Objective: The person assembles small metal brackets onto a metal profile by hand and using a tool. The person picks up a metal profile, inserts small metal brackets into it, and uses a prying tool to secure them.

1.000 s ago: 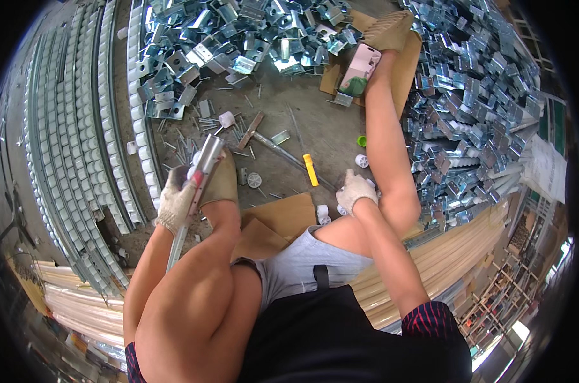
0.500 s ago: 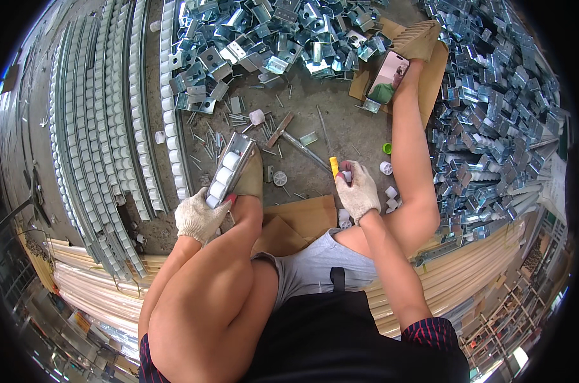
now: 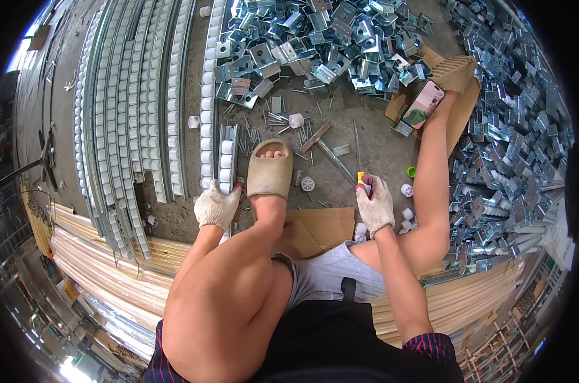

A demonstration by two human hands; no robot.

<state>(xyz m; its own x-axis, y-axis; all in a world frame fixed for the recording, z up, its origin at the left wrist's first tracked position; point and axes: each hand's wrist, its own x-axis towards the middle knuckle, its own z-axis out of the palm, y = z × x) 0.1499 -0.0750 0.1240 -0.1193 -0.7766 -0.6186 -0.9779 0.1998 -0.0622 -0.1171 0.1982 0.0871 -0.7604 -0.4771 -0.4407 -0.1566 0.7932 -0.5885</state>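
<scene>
My left hand (image 3: 216,205), in a pale knit glove, is closed around the near part of a short metal channel with white rollers (image 3: 226,156). The channel is beside the long roller tracks, left of my sandalled foot (image 3: 270,167). My right hand (image 3: 375,202), gloved too, grips a yellow handle (image 3: 361,178), which mostly hides in its fingers. A hammer (image 3: 331,153) has its head toward the foot and its shaft running to this hand. A thin rod (image 3: 357,143) also points at the handle; I cannot tell which tool the handle belongs to.
Long roller tracks (image 3: 136,96) lie at the left. Metal brackets (image 3: 340,38) are heaped at the far side, and more brackets (image 3: 500,140) fill the right. Loose pins (image 3: 278,119) and a white wheel (image 3: 307,184) dot the floor. A phone (image 3: 423,104) leans by my right foot.
My left hand has lowered the roller channel from above my left foot to beside the long tracks, so the sandal now shows. My right hand keeps the yellow handle. The whole view has shifted.
</scene>
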